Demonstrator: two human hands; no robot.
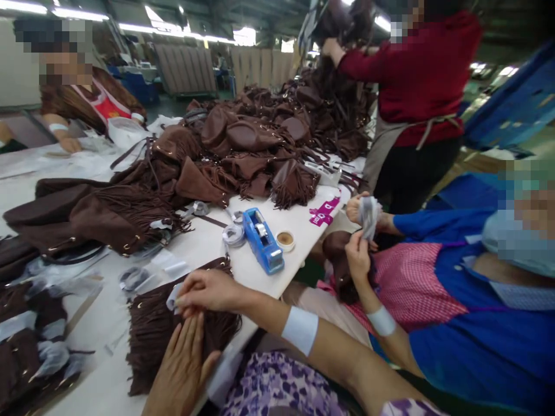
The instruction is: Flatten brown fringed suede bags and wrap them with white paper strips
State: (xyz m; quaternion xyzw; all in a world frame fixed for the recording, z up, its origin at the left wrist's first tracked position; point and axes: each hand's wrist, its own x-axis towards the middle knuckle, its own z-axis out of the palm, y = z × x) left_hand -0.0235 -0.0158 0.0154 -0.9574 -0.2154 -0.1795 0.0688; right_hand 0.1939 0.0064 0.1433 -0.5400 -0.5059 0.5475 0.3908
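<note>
A dark brown fringed bag (150, 341) lies flat on the white table in front of me. My left hand (184, 355) rests on its fringe, fingers stretched out. Just above it, my right hand (212, 292) is closed in a pinch on a small white strip (172, 298) at the bag's upper part. Whether that strip is paper or plastic I cannot make out. Beyond the bag stand a blue tape dispenser (263, 241), a coil of wrapped strap (233, 234) and a small round tub (285, 239).
Brown bags (243, 138) are heaped across the table (243, 289). More wrapped bags (26, 346) lie at left. A co-worker in blue (451, 277) sits close on my right, wrapping a bag's part. Another in red (425, 75) stands behind, and one sits far left (104, 104).
</note>
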